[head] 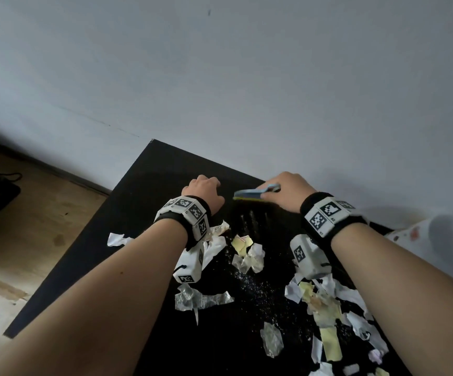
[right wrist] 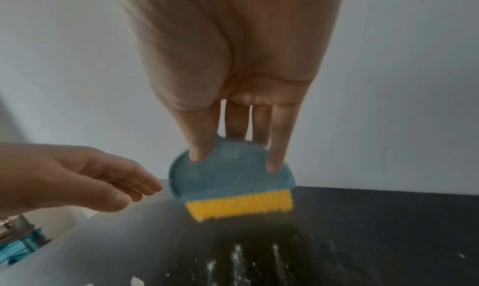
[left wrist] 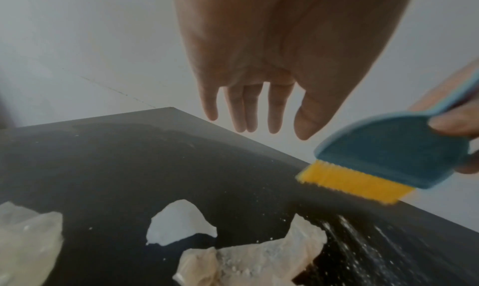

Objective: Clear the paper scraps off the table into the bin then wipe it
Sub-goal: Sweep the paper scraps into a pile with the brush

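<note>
A: Paper scraps point(head: 325, 308) lie nearest us on the black bench point(head: 106, 240), white and pale yellow, heaped under the right forearm, with a smaller clump point(head: 247, 253) between the 2 wrists and fine white dust around it.

B: What does the left wrist view add?

A: Close up, a white scrap point(left wrist: 178, 222) and a crumpled one point(left wrist: 249, 263) sit on the dark surface just below the left hand point(left wrist: 261, 65). That grip is released: 4 fingers and the thumb hang loosely extended above the bench, holding nothing.

B: And the right hand?

A: Only the right wrist view shows its grip plainly. The right hand point(right wrist: 233, 65) pinches a small blue brush point(right wrist: 230, 175) with yellow bristles, thumb on the near face, fingers behind it. The bristles are at the bench surface, by its far edge at the wall point(head: 220, 77).

B: Where are the scraps from there?

A: Nearer than both hands; streaks of dust point(right wrist: 259, 257) run just before the bristles. The head view alone shows the wooden floor point(head: 30, 226) left of the bench.
</note>
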The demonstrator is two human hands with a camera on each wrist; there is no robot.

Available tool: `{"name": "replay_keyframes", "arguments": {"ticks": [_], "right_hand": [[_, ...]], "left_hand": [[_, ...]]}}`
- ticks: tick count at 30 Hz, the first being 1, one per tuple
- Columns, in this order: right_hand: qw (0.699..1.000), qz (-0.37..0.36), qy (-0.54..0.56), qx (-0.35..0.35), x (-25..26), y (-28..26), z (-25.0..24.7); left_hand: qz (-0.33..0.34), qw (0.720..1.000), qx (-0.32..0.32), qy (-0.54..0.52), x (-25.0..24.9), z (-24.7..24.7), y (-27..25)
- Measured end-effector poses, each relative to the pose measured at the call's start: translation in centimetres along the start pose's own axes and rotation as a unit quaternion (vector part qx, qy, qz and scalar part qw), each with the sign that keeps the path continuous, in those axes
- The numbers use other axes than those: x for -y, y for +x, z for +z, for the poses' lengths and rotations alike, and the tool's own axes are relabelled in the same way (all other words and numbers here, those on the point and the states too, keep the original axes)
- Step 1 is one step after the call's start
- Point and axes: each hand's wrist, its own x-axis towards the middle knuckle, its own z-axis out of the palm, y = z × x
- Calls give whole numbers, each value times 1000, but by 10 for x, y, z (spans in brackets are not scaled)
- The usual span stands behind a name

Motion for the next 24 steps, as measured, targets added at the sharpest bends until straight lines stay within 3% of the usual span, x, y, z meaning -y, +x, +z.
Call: {"name": "replay_keyframes", "arguments": {"ticks": [3, 11, 19, 21, 24], "right_hand": [[1000, 21, -20, -1, -7, 1, 11], [986, 9, -89, 139, -4, -23, 18], [1000, -12, -18, -2, -5, -20, 12], [1000, 4, -16, -5, -10, -17, 20], [998, 24, -31, 45, -11, -18, 28]], "left_hand": [[2, 1000, 2, 9, -4, 2, -3], [8, 1000, 0, 13, -12, 8, -9], [20, 1000, -2, 15, -17, 11, -18], [17, 1000, 0, 17, -14, 12, -20], [10, 1000, 5, 22, -10, 14, -23]]}}
